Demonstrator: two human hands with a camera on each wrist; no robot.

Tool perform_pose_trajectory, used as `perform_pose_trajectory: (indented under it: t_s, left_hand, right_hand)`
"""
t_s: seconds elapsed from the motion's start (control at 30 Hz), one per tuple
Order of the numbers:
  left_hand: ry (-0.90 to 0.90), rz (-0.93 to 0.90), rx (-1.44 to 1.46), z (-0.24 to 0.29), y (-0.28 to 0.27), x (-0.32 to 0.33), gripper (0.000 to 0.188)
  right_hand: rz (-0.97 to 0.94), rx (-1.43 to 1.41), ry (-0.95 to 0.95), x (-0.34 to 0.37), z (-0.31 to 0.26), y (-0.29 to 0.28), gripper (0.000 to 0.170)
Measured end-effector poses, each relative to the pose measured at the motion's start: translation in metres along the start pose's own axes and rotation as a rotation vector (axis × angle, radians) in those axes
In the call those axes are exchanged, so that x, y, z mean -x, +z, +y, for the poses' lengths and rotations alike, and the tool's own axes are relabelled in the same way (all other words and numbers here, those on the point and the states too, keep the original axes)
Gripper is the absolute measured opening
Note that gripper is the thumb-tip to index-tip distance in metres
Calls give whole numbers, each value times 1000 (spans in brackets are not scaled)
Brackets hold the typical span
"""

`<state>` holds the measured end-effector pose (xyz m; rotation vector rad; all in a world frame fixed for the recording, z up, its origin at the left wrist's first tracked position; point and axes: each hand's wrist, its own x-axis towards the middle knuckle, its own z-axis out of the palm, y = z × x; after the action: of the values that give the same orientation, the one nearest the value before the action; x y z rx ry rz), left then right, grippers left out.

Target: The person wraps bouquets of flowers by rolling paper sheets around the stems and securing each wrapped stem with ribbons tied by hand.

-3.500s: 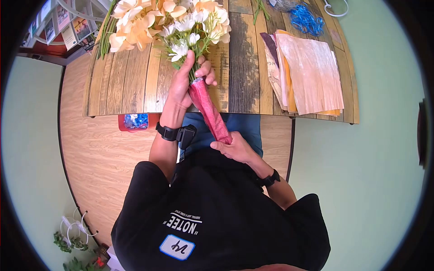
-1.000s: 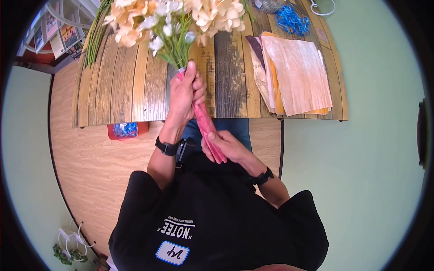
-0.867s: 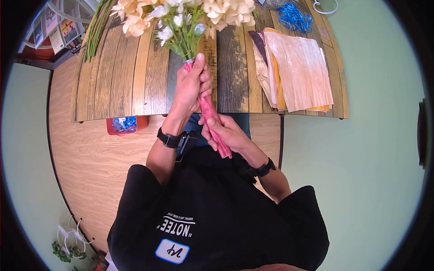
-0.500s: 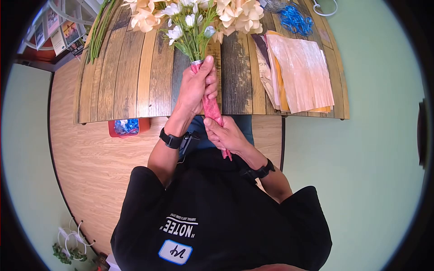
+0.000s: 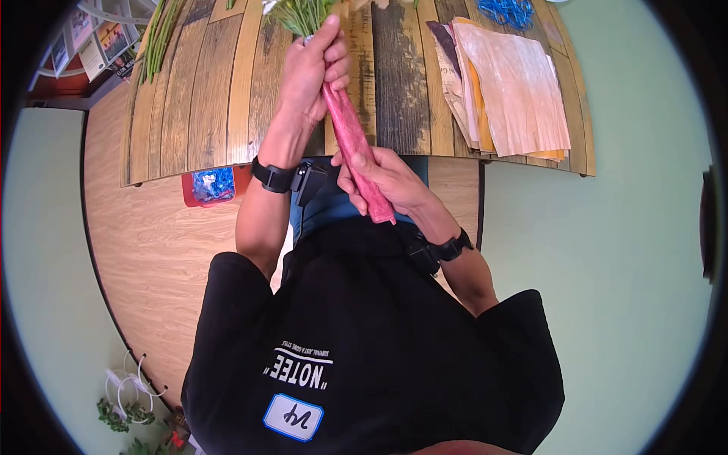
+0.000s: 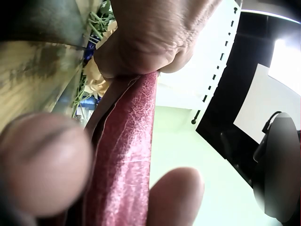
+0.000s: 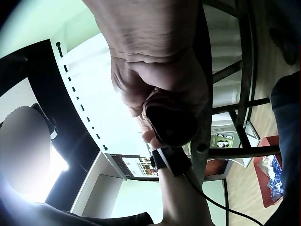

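A bouquet of artificial flowers (image 5: 307,14) reaches past the top edge of the head view. Crinkled dark-pink paper (image 5: 350,125) wraps its stems as a long handle, slanting toward the body. My left hand (image 5: 309,76) grips the handle's upper end, thumb pointing up along it just below the greenery. Lower down, my right hand (image 5: 390,178) holds the paper, thumb lying across the front and fingers curled behind. In the left wrist view the pink paper (image 6: 129,160) shows a lengthwise overlapping edge. The right wrist view shows the wrap's dark end (image 7: 171,122) below that hand.
Several sheets of coloured wrapping paper (image 5: 516,91) lie stacked on the wooden table (image 5: 205,114) at right, with a tangle of blue ribbon (image 5: 506,11) behind. Green stems (image 5: 158,45) lie at far left. A red bin (image 5: 197,193) stands below the table's front edge.
My left hand has moved from the bare stems onto the wrap's top. Over the last half second the bouquet has shifted away from the body in view, and the right thumb has moved along the paper.
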<state>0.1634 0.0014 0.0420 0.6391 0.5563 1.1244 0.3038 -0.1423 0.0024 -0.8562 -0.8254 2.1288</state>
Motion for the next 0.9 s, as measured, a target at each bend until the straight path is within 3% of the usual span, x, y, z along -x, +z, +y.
perform_pose_trajectory:
  t_s: [0.1, 0.17, 0.5, 0.63, 0.7, 0.83, 0.9]
  left_hand:
    - [110, 29, -95, 8, 8, 0, 29]
    - [142, 45, -114, 8, 15, 4, 31]
    - [162, 113, -125, -3, 29, 25, 34]
    - [180, 95, -149, -1, 28, 29, 36]
    - [175, 95, -158, 2, 29, 29, 36]
    - [162, 66, -141, 1, 30, 28, 36]
    - [151, 41, -123, -4, 27, 26, 38]
  right_hand:
    - [-22, 18, -113, 11, 14, -7, 45]
    - [85, 18, -194, 22, 18, -5, 41]
    - [232, 55, -179, 30, 35, -6, 34]
    - [177, 98, -167, 30, 32, -11, 39]
    - [-10, 134, -171, 32, 30, -14, 50]
    - [-158, 106, -114, 34, 14, -28, 55]
    - [-128, 86, -102, 32, 5, -30, 64]
